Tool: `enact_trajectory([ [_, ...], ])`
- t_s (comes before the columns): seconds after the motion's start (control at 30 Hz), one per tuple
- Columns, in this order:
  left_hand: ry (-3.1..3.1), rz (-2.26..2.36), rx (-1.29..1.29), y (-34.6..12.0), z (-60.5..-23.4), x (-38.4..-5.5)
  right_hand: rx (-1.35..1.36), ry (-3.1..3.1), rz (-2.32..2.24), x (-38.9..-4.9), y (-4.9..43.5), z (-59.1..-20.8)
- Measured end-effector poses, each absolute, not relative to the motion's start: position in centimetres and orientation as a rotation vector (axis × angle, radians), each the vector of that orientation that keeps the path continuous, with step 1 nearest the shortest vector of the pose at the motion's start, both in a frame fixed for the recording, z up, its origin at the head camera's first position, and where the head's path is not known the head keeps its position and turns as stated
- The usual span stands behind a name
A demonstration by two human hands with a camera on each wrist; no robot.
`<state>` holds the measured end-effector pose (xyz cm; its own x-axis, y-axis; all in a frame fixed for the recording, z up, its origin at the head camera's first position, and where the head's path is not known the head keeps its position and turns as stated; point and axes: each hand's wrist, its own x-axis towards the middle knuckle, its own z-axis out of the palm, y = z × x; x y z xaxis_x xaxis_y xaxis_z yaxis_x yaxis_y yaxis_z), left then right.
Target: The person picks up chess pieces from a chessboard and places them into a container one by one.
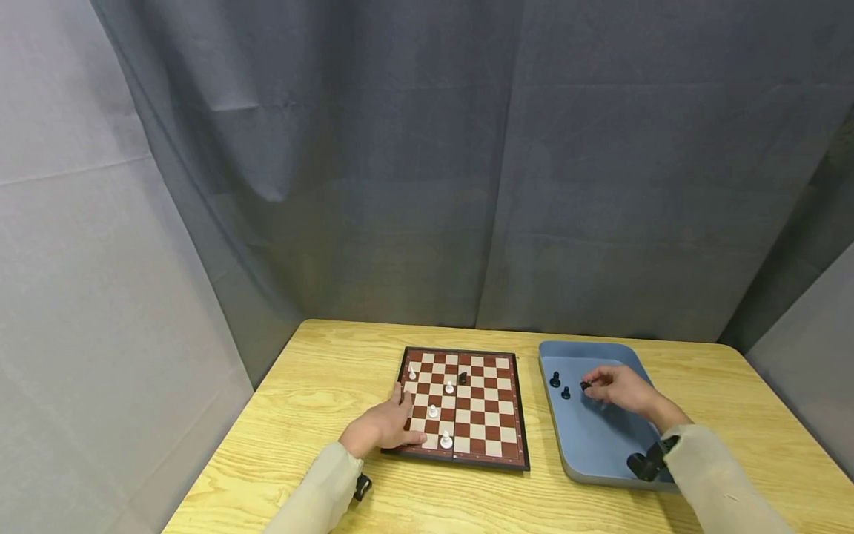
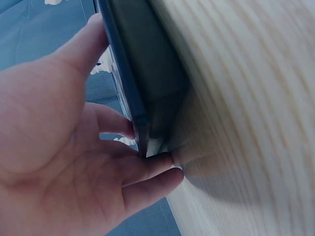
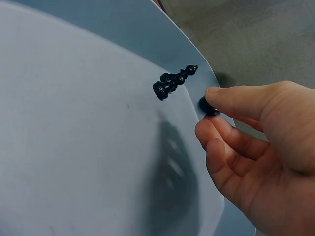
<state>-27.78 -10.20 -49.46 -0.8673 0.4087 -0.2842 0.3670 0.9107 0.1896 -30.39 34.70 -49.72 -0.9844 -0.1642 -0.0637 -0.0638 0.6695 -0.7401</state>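
Note:
My left hand (image 1: 387, 424) rests at the left edge of a brown-and-white chessboard (image 1: 495, 463), fingers fairly straight. In the left wrist view its thumb lies on the board's rim (image 2: 135, 78), and two fingertips reach the table beside the corner. Over a blue-grey tray (image 1: 607, 461) on the right, my right hand (image 1: 617, 387) pinches a small black chess piece (image 3: 206, 105) between thumb and fingers. Its kind is mostly hidden by the fingertips. Two black chess pieces (image 1: 555, 380) stand in the tray, left of that hand; they overlap in the right wrist view.
Several white chess pieces (image 1: 445, 440) stand on the board's left half, and a black piece (image 1: 463, 378) is near its middle fold. Board and tray lie side by side on a wooden table (image 1: 347, 348). Grey curtains (image 1: 400, 185) hang behind.

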Motion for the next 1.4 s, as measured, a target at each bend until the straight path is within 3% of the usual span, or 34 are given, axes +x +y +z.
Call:
enact_trajectory([
  [0.53,2.752,0.198,0.585,-10.2,-49.4,-27.7,-0.206,2.791,-1.191,-30.5,33.5,-48.5],
  [0.93,2.757,0.181,0.602,-10.2,-49.4,-27.8,-0.327,2.781,-1.248,-30.8,29.2,-46.5],
  [1.4,2.766,0.174,0.591,-10.0,-49.4,-27.6,-0.461,2.729,-1.322,-31.7,24.5,-47.5],
])
